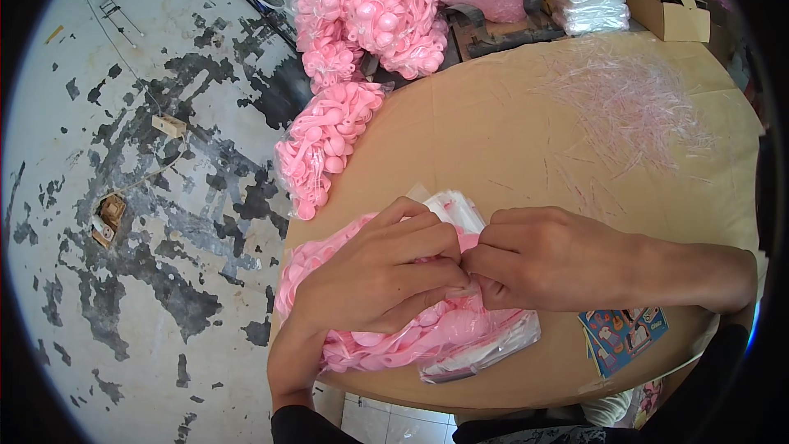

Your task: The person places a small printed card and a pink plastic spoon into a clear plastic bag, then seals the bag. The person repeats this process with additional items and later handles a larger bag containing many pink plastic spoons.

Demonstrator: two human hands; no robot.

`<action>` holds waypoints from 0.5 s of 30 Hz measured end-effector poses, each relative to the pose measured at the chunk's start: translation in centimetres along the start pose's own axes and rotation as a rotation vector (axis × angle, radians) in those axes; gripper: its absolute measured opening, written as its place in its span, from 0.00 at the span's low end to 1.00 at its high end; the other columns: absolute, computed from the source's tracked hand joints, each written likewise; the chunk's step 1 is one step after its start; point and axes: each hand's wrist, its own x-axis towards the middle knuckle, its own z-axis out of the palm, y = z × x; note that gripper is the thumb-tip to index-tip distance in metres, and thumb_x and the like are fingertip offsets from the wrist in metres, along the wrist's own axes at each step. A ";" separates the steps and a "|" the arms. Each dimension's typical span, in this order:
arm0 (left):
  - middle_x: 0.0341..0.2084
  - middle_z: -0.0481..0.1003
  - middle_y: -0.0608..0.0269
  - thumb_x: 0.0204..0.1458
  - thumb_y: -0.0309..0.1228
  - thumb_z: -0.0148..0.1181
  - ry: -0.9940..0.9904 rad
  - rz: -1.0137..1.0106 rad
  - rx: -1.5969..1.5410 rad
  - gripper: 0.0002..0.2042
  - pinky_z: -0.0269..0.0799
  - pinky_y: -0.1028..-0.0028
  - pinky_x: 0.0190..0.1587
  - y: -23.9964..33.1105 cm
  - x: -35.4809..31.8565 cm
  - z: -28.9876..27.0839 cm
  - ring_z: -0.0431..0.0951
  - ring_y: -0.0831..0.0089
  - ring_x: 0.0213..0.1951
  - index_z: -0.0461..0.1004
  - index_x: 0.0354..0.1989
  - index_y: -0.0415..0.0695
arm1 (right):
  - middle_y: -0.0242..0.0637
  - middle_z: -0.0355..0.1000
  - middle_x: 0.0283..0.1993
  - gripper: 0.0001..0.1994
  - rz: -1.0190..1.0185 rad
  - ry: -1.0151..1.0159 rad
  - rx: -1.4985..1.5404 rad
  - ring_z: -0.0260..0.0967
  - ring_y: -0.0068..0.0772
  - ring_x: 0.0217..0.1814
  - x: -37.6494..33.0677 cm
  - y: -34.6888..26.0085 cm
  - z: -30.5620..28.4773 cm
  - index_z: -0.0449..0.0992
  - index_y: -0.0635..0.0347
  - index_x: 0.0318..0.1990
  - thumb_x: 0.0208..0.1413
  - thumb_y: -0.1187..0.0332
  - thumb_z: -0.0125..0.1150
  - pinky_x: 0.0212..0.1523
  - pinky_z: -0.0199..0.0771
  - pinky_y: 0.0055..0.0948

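Beneath both hands, at the table's near edge, lies a clear plastic bag of pink spoon-shaped plastic pieces (370, 353). My left hand (382, 267) reaches over it from the left, its fingers curled into a pinch. My right hand (559, 259) comes in from the right, also closed, with its fingertips meeting the left ones above the pink pieces. Whatever the fingertips hold is hidden by the fingers. A stack of flat clear plastic bags (485, 353) lies under the hands, partly covered by the pink pieces. Its white far end (454, 210) shows beyond the knuckles.
Printed blue cards (625, 339) lie below my right forearm. Thin clear-pink strips (629, 107) are scattered across the brown table cover (468, 131). More bagged pink pieces (329, 136) stand along the left edge. Packed plastic sleeves (590, 6) and a cardboard box (682, 18) are behind.
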 end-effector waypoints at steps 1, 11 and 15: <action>0.26 0.71 0.68 0.40 0.29 0.70 0.007 0.004 -0.009 0.07 0.63 0.68 0.37 0.0 0.1 0.0 0.71 0.67 0.29 0.81 0.28 0.43 | 0.44 0.72 0.32 0.11 0.007 0.022 0.010 0.73 0.45 0.40 0.0 0.0 0.1 0.72 0.67 0.33 0.50 0.67 0.62 0.44 0.76 0.40; 0.28 0.73 0.67 0.41 0.29 0.70 -0.026 0.060 -0.021 0.08 0.64 0.67 0.37 0.0 -0.1 -0.2 0.72 0.67 0.31 0.81 0.30 0.43 | 0.42 0.72 0.32 0.12 0.039 0.083 0.060 0.72 0.44 0.40 0.0 -0.2 0.7 0.72 0.65 0.33 0.50 0.64 0.64 0.43 0.75 0.39; 0.29 0.74 0.67 0.42 0.29 0.70 -0.014 0.047 -0.054 0.08 0.65 0.67 0.37 -0.1 -0.2 -0.1 0.73 0.67 0.31 0.82 0.31 0.43 | 0.43 0.71 0.30 0.09 0.052 0.148 0.158 0.72 0.46 0.37 0.1 0.2 1.4 0.70 0.63 0.30 0.48 0.69 0.64 0.38 0.74 0.40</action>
